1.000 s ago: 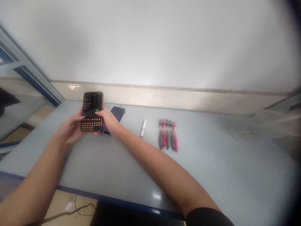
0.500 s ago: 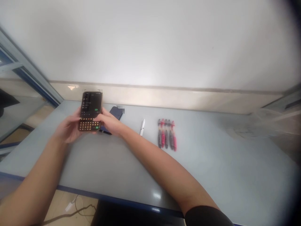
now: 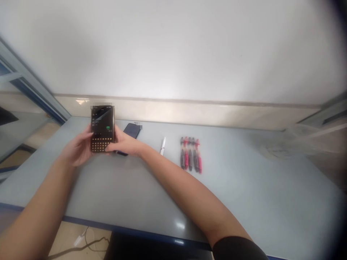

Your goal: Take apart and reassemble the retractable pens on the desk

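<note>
Both my hands hold a smartphone (image 3: 102, 126) upright above the left part of the grey table (image 3: 151, 187). Its screen is lit, dark, with a keypad of round buttons in the lower half. My left hand (image 3: 76, 148) cups its left side and back. My right hand (image 3: 123, 143) grips the right edge, thumb lying over the keypad. Just behind my right hand a second dark phone (image 3: 130, 132) lies flat on the table, partly hidden by my fingers.
A white pen (image 3: 163, 146) lies right of the dark phone. Further right, several red and grey pens (image 3: 191, 158) lie side by side in a row. A white wall backs the table. A cable (image 3: 81, 242) lies on the floor below the front edge.
The held phone has shifted slightly to the left and my right thumb has moved lower on the keypad. The view has drifted a little; nothing on the table moved.
</note>
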The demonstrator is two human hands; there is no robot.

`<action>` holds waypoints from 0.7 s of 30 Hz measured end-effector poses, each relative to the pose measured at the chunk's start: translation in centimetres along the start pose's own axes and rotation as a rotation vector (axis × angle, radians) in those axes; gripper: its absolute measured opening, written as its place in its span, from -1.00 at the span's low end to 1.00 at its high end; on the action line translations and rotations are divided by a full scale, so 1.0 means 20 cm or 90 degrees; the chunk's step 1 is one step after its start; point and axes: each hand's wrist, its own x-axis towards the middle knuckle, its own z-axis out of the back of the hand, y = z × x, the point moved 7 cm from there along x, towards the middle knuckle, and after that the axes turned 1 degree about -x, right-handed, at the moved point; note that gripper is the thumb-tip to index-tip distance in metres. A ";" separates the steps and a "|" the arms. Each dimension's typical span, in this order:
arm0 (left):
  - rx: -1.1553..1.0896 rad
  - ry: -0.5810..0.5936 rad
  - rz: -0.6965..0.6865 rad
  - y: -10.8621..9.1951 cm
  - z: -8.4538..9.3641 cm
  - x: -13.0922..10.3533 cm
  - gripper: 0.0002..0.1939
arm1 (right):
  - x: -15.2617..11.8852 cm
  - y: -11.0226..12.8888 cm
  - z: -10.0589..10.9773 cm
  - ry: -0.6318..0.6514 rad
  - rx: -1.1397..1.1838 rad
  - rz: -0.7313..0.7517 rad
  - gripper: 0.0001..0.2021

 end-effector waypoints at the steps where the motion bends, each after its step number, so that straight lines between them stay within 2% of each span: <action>1: 0.002 0.000 -0.002 0.00 0.00 0.00 -0.47 | 0.00 0.00 0.00 -0.001 -0.003 0.003 -0.36; 6: -0.001 -0.016 0.002 0.00 0.02 0.00 -0.38 | -0.01 0.01 -0.01 -0.011 -0.058 -0.013 -0.35; 9: 0.007 -0.040 0.005 0.00 0.02 0.00 -0.40 | -0.02 0.01 0.01 -0.124 -0.096 -0.031 -0.41; 11: 0.005 -0.064 -0.006 0.00 0.03 0.00 -0.44 | -0.04 0.03 0.01 -0.220 -0.153 -0.003 -0.39; 13: 0.002 -0.093 -0.012 0.00 0.05 0.01 -0.51 | -0.07 0.06 -0.01 -0.273 -0.239 0.037 -0.33; 16: 0.026 -0.149 0.014 0.03 0.06 0.00 -0.54 | -0.09 0.08 -0.06 -0.284 -0.371 0.044 -0.26; 19: 0.065 -0.202 0.040 0.06 0.04 0.00 -0.43 | -0.09 0.06 -0.07 -0.266 -0.466 0.014 -0.18; 21: 0.072 -0.223 0.016 0.04 0.03 0.01 -0.39 | -0.08 0.07 -0.08 -0.250 -0.512 0.004 -0.12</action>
